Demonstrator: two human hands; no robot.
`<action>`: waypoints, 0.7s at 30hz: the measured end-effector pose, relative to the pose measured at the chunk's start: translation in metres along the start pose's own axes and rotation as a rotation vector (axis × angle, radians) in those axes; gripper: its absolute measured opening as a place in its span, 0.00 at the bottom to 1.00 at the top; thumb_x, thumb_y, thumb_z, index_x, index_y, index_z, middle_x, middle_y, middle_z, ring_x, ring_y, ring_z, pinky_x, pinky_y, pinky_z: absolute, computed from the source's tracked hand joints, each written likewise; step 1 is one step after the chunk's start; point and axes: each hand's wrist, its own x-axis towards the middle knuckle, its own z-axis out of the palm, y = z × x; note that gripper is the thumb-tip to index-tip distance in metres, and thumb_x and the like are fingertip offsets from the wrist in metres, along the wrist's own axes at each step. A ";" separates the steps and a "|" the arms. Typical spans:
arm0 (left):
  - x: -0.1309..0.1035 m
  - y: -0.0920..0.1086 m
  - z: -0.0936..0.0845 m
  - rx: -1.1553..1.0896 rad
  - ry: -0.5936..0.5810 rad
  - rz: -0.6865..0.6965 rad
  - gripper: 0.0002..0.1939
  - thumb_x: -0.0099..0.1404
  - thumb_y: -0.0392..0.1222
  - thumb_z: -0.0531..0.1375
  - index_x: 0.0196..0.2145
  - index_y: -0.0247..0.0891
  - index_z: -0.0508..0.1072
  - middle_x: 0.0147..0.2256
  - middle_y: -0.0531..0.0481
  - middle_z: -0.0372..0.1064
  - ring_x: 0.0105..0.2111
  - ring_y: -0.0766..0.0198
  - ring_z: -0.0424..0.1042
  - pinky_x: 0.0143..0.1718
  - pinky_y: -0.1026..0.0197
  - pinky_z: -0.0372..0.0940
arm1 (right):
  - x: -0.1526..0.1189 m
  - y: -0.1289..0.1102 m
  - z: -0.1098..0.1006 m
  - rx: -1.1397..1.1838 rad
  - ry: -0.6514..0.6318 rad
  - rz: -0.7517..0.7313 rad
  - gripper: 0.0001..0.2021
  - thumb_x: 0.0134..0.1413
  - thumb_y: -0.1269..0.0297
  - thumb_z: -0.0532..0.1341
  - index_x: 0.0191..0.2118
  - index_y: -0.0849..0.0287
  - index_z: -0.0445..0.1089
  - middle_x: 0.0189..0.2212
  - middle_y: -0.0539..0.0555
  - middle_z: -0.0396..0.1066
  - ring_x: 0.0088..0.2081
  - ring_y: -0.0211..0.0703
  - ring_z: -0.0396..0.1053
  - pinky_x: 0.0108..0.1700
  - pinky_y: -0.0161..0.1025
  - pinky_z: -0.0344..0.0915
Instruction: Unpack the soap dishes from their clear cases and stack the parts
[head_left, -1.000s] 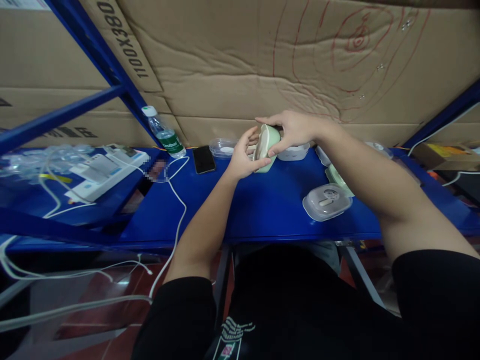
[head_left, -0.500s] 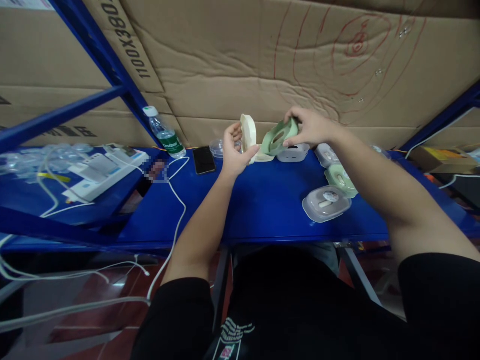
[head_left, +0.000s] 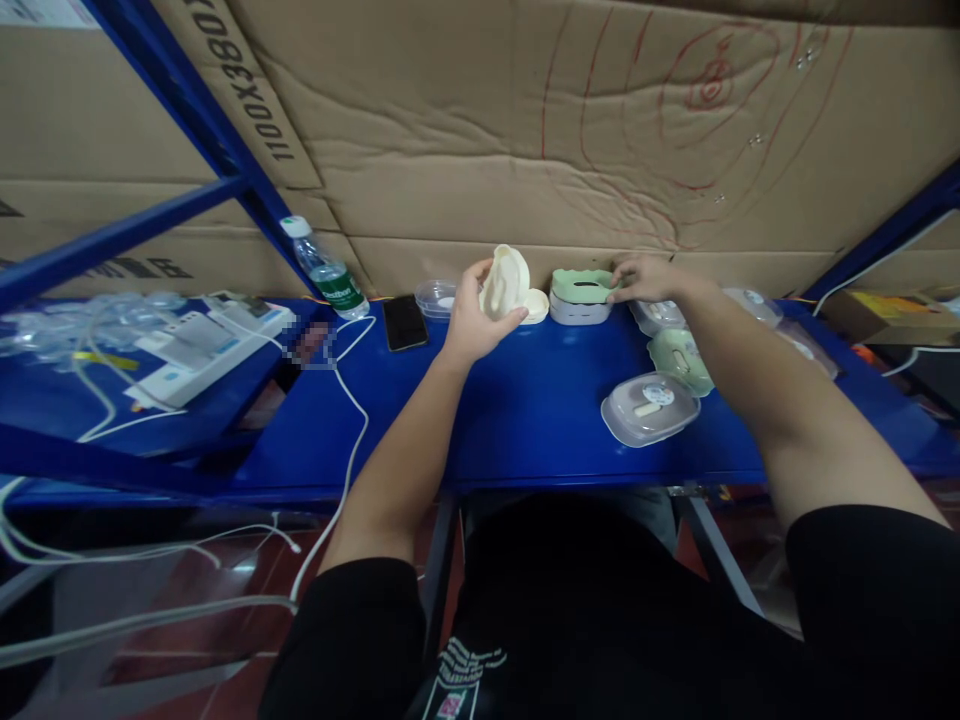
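My left hand (head_left: 480, 315) grips an oval cream plastic soap dish (head_left: 507, 280), tilted up above the table with its hollow side showing. Behind it, a smaller cream piece (head_left: 535, 306) lies on the table. A green soap dish (head_left: 583, 286) with a slot in its base rests on a pale grey-lilac dish (head_left: 580, 311) by the cardboard. Fingers of my right hand (head_left: 637, 279) are closed at the green dish's right end. Close to my right forearm sit a green dish (head_left: 680, 360) with a clear lid and a pale lidded dish (head_left: 651, 408).
A blue table (head_left: 525, 420) stands against a cardboard wall (head_left: 450, 130). Toward the left are a clear oval lid (head_left: 436, 298), a phone (head_left: 406, 323), a water bottle (head_left: 330, 275) and a white power strip (head_left: 210, 360). White cables (head_left: 360, 430) hang over the front edge.
My right hand has lowered the green dish rightward onto the grey-lilac dish. The cream dish in my left hand has turned, showing more of its inside.
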 end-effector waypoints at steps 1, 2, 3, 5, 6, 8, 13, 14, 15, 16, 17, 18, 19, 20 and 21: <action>0.000 0.002 -0.001 0.020 -0.011 0.001 0.52 0.60 0.68 0.77 0.72 0.46 0.62 0.70 0.35 0.68 0.71 0.36 0.70 0.71 0.36 0.68 | 0.000 0.002 0.001 -0.016 -0.011 -0.017 0.22 0.49 0.39 0.79 0.36 0.53 0.82 0.42 0.57 0.83 0.50 0.60 0.80 0.57 0.56 0.76; 0.000 0.004 -0.001 0.041 -0.024 0.005 0.51 0.60 0.66 0.76 0.72 0.45 0.62 0.70 0.35 0.68 0.71 0.36 0.70 0.72 0.36 0.67 | 0.000 0.004 0.001 -0.028 -0.026 -0.023 0.21 0.51 0.40 0.79 0.38 0.54 0.83 0.45 0.59 0.84 0.53 0.62 0.80 0.60 0.58 0.75; -0.001 0.006 -0.002 0.065 -0.038 0.012 0.50 0.60 0.64 0.76 0.71 0.45 0.63 0.70 0.35 0.68 0.71 0.36 0.70 0.73 0.35 0.66 | -0.001 0.004 0.002 -0.039 -0.037 -0.026 0.21 0.53 0.41 0.78 0.40 0.54 0.84 0.48 0.61 0.84 0.55 0.64 0.80 0.62 0.59 0.74; -0.001 0.009 -0.002 0.116 -0.065 0.030 0.48 0.59 0.59 0.77 0.70 0.44 0.64 0.69 0.35 0.69 0.72 0.35 0.69 0.75 0.34 0.64 | -0.003 -0.001 0.002 -0.058 -0.029 -0.042 0.21 0.53 0.44 0.79 0.44 0.54 0.86 0.52 0.62 0.84 0.59 0.69 0.79 0.65 0.63 0.74; -0.001 0.011 -0.002 0.142 -0.077 0.037 0.47 0.59 0.57 0.77 0.70 0.44 0.65 0.70 0.35 0.68 0.72 0.35 0.69 0.75 0.33 0.63 | -0.005 -0.005 0.002 -0.064 -0.017 -0.049 0.20 0.53 0.45 0.79 0.46 0.53 0.86 0.53 0.62 0.84 0.60 0.71 0.79 0.66 0.65 0.73; -0.002 0.013 -0.002 0.189 -0.098 0.041 0.45 0.58 0.53 0.77 0.68 0.44 0.67 0.70 0.35 0.68 0.72 0.35 0.68 0.76 0.32 0.62 | -0.011 -0.018 0.000 -0.066 0.024 -0.068 0.20 0.53 0.48 0.79 0.49 0.51 0.86 0.56 0.61 0.84 0.62 0.73 0.78 0.68 0.69 0.73; 0.002 0.013 -0.004 0.322 -0.196 0.012 0.38 0.59 0.49 0.76 0.63 0.45 0.70 0.72 0.34 0.68 0.74 0.36 0.67 0.76 0.32 0.61 | -0.044 -0.076 -0.012 0.015 0.117 -0.205 0.24 0.57 0.48 0.77 0.57 0.49 0.85 0.64 0.59 0.81 0.69 0.73 0.75 0.71 0.70 0.70; 0.005 0.013 -0.005 0.361 -0.217 -0.007 0.36 0.59 0.49 0.76 0.62 0.45 0.71 0.73 0.35 0.67 0.74 0.35 0.66 0.76 0.32 0.60 | -0.054 -0.089 -0.015 0.042 0.120 -0.235 0.25 0.58 0.48 0.77 0.59 0.48 0.84 0.66 0.58 0.80 0.71 0.72 0.73 0.72 0.71 0.70; 0.010 0.013 -0.006 0.403 -0.239 -0.028 0.35 0.59 0.49 0.75 0.61 0.45 0.72 0.74 0.35 0.66 0.74 0.35 0.65 0.76 0.32 0.60 | -0.064 -0.102 -0.018 0.074 0.128 -0.260 0.25 0.59 0.48 0.77 0.60 0.48 0.84 0.68 0.58 0.79 0.71 0.72 0.73 0.71 0.71 0.70; 0.015 0.013 -0.008 0.448 -0.265 -0.050 0.33 0.59 0.50 0.75 0.60 0.45 0.73 0.74 0.35 0.65 0.75 0.34 0.65 0.76 0.31 0.60 | -0.074 -0.112 -0.020 0.109 0.135 -0.280 0.25 0.60 0.48 0.76 0.60 0.49 0.84 0.69 0.59 0.78 0.71 0.71 0.74 0.70 0.70 0.71; 0.021 0.013 -0.008 0.495 -0.297 -0.072 0.32 0.60 0.50 0.75 0.59 0.44 0.74 0.75 0.36 0.65 0.74 0.33 0.64 0.75 0.31 0.59 | -0.084 -0.121 -0.021 0.144 0.144 -0.293 0.25 0.62 0.47 0.75 0.61 0.50 0.83 0.69 0.59 0.78 0.70 0.70 0.75 0.70 0.70 0.72; 0.028 0.014 -0.009 0.542 -0.338 -0.091 0.30 0.60 0.51 0.75 0.58 0.44 0.75 0.75 0.36 0.65 0.74 0.33 0.64 0.75 0.31 0.58 | -0.093 -0.127 -0.022 0.179 0.162 -0.301 0.25 0.62 0.46 0.75 0.60 0.50 0.83 0.69 0.59 0.79 0.69 0.69 0.76 0.70 0.69 0.72; 0.036 0.015 -0.010 0.587 -0.388 -0.106 0.29 0.60 0.52 0.74 0.57 0.44 0.77 0.75 0.37 0.65 0.74 0.32 0.64 0.75 0.30 0.58 | -0.101 -0.129 -0.022 0.213 0.187 -0.305 0.24 0.63 0.45 0.75 0.60 0.50 0.84 0.68 0.59 0.79 0.68 0.69 0.77 0.70 0.68 0.72; 0.043 0.016 -0.010 0.629 -0.443 -0.116 0.29 0.61 0.53 0.74 0.57 0.44 0.78 0.74 0.37 0.66 0.73 0.31 0.64 0.74 0.31 0.57 | -0.108 -0.129 -0.021 0.247 0.221 -0.299 0.24 0.63 0.44 0.75 0.58 0.50 0.84 0.67 0.59 0.80 0.67 0.68 0.78 0.70 0.67 0.72; 0.051 0.016 -0.010 0.667 -0.499 -0.121 0.28 0.61 0.53 0.73 0.57 0.44 0.79 0.73 0.38 0.67 0.73 0.31 0.64 0.74 0.31 0.57 | -0.114 -0.127 -0.019 0.284 0.263 -0.288 0.23 0.62 0.43 0.76 0.57 0.49 0.85 0.66 0.59 0.81 0.66 0.66 0.78 0.70 0.66 0.72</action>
